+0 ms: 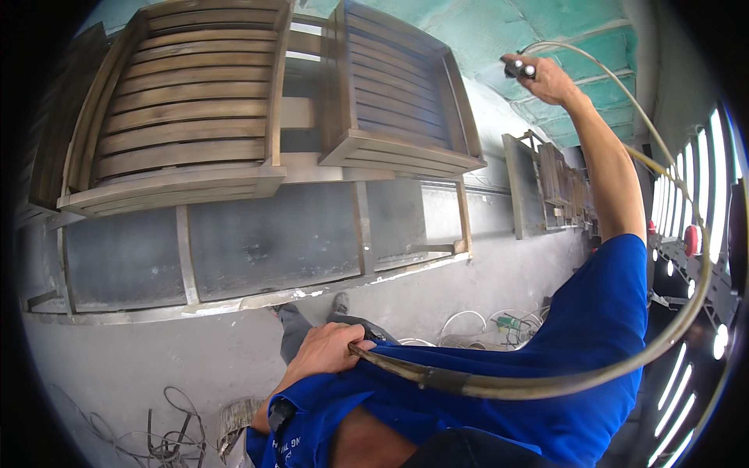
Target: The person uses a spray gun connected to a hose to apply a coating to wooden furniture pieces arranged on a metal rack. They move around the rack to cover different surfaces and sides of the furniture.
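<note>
Dark hand tool (520, 69) with two pale round knobs, held high at upper right; its front end hard to make out. Person's right hand (552, 80): fingers wrapped round it. Yellowish hose (546, 388) bows past the right arm to the left hand (331, 347), fingers curled about it at the waist. Ahead, box-like wooden frames (195, 86), slats within raised sides, on a stand (363, 226); upper edges cut off.

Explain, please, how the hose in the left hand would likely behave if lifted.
The hose is probably flexible yet springy, since it bends in a wide, smooth curve. Lifting it at the left hand would likely make the rest swing, as a long loop extends beyond the grip.
</note>
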Tool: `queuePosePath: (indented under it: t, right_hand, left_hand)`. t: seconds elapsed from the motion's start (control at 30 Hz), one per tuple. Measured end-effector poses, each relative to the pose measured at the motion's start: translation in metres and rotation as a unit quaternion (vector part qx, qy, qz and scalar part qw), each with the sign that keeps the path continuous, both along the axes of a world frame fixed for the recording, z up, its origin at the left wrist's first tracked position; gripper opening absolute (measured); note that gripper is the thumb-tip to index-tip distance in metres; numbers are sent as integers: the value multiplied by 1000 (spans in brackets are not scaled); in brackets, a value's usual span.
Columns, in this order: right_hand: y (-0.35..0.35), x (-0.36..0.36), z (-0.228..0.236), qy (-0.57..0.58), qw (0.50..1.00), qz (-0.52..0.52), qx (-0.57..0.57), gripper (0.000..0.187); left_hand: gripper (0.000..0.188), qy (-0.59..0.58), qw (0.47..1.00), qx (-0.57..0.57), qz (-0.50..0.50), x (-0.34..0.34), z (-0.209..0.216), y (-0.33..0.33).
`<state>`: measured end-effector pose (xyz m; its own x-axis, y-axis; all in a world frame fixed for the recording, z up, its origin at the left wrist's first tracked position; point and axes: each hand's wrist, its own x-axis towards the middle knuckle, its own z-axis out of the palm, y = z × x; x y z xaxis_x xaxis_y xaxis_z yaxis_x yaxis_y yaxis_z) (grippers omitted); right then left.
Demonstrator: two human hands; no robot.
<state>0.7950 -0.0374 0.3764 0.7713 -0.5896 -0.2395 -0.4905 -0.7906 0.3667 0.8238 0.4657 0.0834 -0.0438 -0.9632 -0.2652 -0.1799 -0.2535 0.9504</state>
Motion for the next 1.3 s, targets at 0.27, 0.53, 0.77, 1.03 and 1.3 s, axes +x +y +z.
queuePosePath:
  t: [0.27, 0.53, 0.77, 1.03, 1.3]
  right_hand:
    - [37, -60, -11, -370, 913, -65, 160, 56]
    - [23, -16, -117, -527, 782, -21, 330, 54]
    - [-23, 63, -184, -576, 720, 22, 386, 45]
    - [-39, 42, -172, -508, 722, 80, 463, 43]
    - [31, -96, -116, -293, 766, 138, 555, 57]
  left_hand:
    - [33, -47, 998, -7, 41, -4, 2, 16]
    - [31, -83, 984, 53, 148, -59, 17, 20]
    - [19, -93, 918, 127, 364, -178, 26, 1]
    - [27, -101, 886, 177, 416, -249, 55, -48]
    - [24, -120, 911, 163, 360, -245, 69, -68]
